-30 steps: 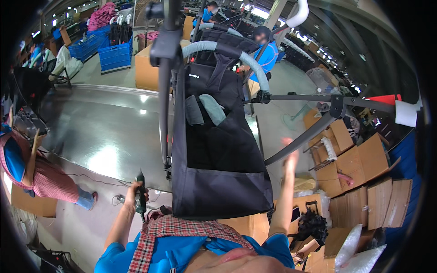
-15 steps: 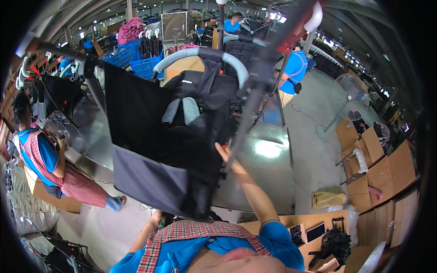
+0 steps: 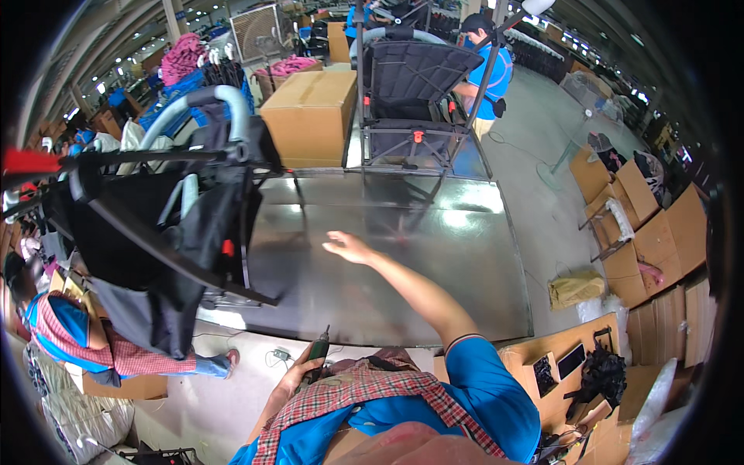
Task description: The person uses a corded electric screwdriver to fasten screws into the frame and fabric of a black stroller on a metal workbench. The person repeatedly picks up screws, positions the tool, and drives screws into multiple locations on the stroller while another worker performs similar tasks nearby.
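Observation:
My left hand (image 3: pixel 293 377), low and close to my body, is wrapped round a dark green electric screwdriver (image 3: pixel 316 355) whose bit points up. My right hand (image 3: pixel 349 246) reaches out over the shiny metal tabletop (image 3: pixel 387 298). Its fingers are stretched out and nothing is in them. To the left of it, apart from the hand, a black stroller (image 3: pixel 155 240) with a grey-blue padded bumper bar stands tilted at the table's left edge. Its dark frame tubes cross in front of the fabric seat.
A second black stroller (image 3: pixel 415 101) stands at the table's far end, beside a person in blue (image 3: pixel 496 74). A cardboard box (image 3: pixel 308 116) sits left of it. Another person (image 3: pixel 85 337) is at the left. A wooden table (image 3: pixel 515 356) holds a phone (image 3: pixel 571 360) and black parts.
The near stroller has swung left, away from my right hand, which has let go of it. The screwdriver in my left hand has come into view.

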